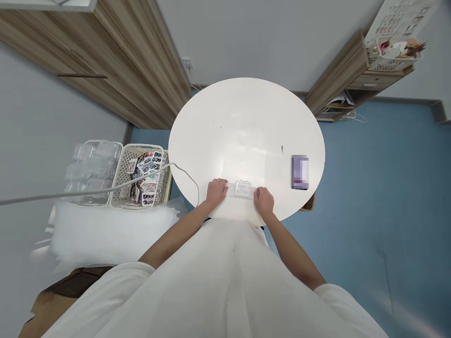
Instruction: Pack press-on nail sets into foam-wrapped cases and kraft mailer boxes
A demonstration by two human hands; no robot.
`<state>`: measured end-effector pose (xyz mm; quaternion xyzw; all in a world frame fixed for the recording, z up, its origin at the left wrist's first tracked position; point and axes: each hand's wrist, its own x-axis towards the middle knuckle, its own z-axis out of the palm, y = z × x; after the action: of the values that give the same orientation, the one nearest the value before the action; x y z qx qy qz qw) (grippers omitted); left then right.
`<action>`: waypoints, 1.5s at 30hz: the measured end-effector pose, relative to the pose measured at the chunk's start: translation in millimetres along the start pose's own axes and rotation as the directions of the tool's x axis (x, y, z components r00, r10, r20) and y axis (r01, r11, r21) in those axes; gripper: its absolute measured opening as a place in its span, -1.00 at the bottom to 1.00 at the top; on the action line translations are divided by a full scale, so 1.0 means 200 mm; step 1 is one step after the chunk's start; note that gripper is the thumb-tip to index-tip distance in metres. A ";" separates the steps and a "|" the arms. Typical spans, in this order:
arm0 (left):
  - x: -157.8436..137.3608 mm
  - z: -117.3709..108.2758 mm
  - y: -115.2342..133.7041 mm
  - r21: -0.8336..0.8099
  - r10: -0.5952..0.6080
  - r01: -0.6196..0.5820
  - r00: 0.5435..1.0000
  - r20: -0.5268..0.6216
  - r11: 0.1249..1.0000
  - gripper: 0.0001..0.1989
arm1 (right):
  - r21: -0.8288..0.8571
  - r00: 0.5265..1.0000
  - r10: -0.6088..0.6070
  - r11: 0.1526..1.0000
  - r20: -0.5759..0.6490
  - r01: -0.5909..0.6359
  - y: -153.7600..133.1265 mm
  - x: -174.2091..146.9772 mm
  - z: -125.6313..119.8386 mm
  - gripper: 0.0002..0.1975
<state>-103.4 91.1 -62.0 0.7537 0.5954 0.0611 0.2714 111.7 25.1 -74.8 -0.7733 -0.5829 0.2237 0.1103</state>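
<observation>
On the white round table (246, 117), close to its near edge, lies a translucent white plastic strip (230, 189), perhaps a piece of packing film. A small clear plastic box (243, 188) rests on the strip's middle. My left hand (216, 190) has its fingers closed on the strip's left end. At the opposite end, my right hand (264, 201) pinches the strip with curled fingers. What the box contains, if anything, is too faint to make out.
A purple, blurred rectangular item (299, 172) lies at the table's right. Left of the table stand a white basket (118, 188) of small printed packets and another with clear plastic boxes (93, 164). A white cable (141, 177) crosses onto the table. White wrap (112, 234) lies below.
</observation>
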 end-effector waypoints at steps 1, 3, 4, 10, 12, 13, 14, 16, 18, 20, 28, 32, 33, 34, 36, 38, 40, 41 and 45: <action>0.00 0.00 0.01 0.012 0.027 -0.027 1.000 -0.013 1.000 -0.68 | -0.007 0.999 -0.020 1.000 -0.036 0.020 0.00 0.00 0.01 -0.76; 0.00 0.00 0.02 0.020 0.099 -0.099 0.995 -0.017 0.995 -0.61 | -0.025 0.992 -0.086 0.996 -0.094 0.084 0.00 -0.01 0.03 -0.73; 0.00 0.00 0.03 0.016 0.145 -0.145 0.989 0.003 0.989 -0.60 | -0.037 0.986 -0.133 0.991 -0.097 0.131 -0.01 0.00 0.03 -0.71; 0.03 -0.02 0.07 -0.050 0.364 -0.360 0.919 0.154 0.931 -0.61 | -0.052 0.918 -0.388 0.918 0.081 0.392 -0.02 0.02 0.01 -0.65; 0.03 -0.03 0.08 -0.061 0.398 -0.394 0.904 0.155 0.917 -0.64 | -0.048 0.903 -0.418 0.904 0.097 0.424 -0.03 0.02 -0.02 -0.69; 0.03 -0.04 0.09 -0.059 0.413 -0.409 0.896 0.162 0.911 -0.66 | -0.045 0.895 -0.433 0.897 0.103 0.439 -0.04 0.02 -0.03 -0.73; 0.03 -0.04 0.10 -0.053 0.424 -0.421 0.889 0.173 0.905 -0.68 | -0.040 0.886 -0.450 0.889 0.110 0.456 -0.04 0.02 -0.04 -0.78; 0.03 -0.04 0.11 -0.030 0.430 -0.433 0.880 0.201 0.901 -0.64 | -0.034 0.870 -0.476 0.875 0.126 0.483 -0.06 0.02 -0.06 -0.81; 0.05 -0.04 0.13 -0.002 0.426 -0.435 0.879 0.213 0.900 -0.58 | -0.043 0.868 -0.477 0.873 0.142 0.487 -0.07 0.02 -0.06 -0.74; 0.06 -0.02 0.14 0.033 0.423 -0.439 0.882 0.208 0.898 -0.57 | -0.066 0.878 -0.453 0.882 0.154 0.466 -0.09 0.03 -0.05 -0.68; 0.00 -0.06 0.13 0.097 0.487 -0.510 0.852 0.191 0.854 -0.65 | -0.117 0.909 -0.388 0.906 0.150 0.406 -0.18 -0.07 -0.03 -0.68; -0.08 -0.10 0.10 0.035 0.482 -0.504 0.843 0.240 0.863 -0.67 | -0.073 0.906 -0.371 0.917 0.206 0.392 -0.20 -0.16 -0.07 -0.71; -0.09 -0.10 0.10 0.025 0.481 -0.502 0.841 0.248 0.865 -0.68 | -0.066 0.905 -0.365 0.920 0.220 0.387 -0.20 -0.18 -0.07 -0.73; -0.11 -0.11 0.10 0.017 0.480 -0.499 0.841 0.249 0.866 -0.69 | -0.060 0.904 -0.361 0.922 0.228 0.383 -0.21 -0.19 -0.08 -0.74; -0.12 -0.12 0.09 0.002 0.471 -0.485 0.850 0.237 0.874 -0.72 | -0.044 0.902 -0.364 0.922 0.230 0.384 -0.21 -0.19 -0.10 -0.78; -0.12 -0.12 0.09 -0.020 0.453 -0.461 0.863 0.223 0.887 -0.75 | -0.019 0.895 -0.384 0.917 0.227 0.398 -0.22 -0.17 -0.12 -0.81; -0.11 -0.12 0.09 -0.046 0.440 -0.441 0.873 0.209 0.896 -0.77 | 0.023 0.884 -0.409 0.910 0.228 0.415 -0.22 -0.14 -0.14 -0.83; -0.10 -0.12 0.08 -0.058 0.434 -0.432 0.878 0.200 0.900 -0.77 | 0.051 0.880 -0.418 0.907 0.226 0.418 -0.22 -0.12 -0.15 -0.83; -0.06 -0.15 0.07 -0.097 0.389 -0.376 0.891 0.236 0.921 -0.65 | 0.199 0.909 -0.367 0.923 0.195 0.330 -0.20 -0.06 -0.18 -0.80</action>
<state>-107.3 88.7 -27.3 0.8508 0.3946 0.0321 0.3455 91.0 29.4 -23.6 -0.6140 -0.7006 0.3341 0.1430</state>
